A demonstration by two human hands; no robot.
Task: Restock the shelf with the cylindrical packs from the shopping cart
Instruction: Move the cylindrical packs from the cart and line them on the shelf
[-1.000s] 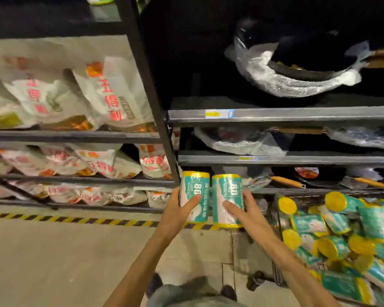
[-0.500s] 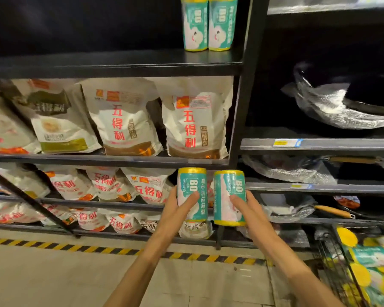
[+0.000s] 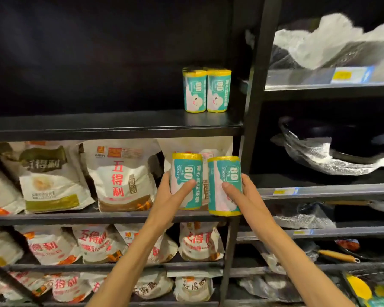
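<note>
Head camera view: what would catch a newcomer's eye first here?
Two teal packs with yellow ends, one in the left hand and one in the right hand, held upright side by side at centre. Two matching packs stand on the dark shelf above, with white flour bags stacked on the shelves below.

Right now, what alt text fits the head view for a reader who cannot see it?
The left hand and right hand each hold an upright teal-and-yellow cylindrical pack below a dark shelf where two matching packs stand; flour bags fill lower shelves.
</note>
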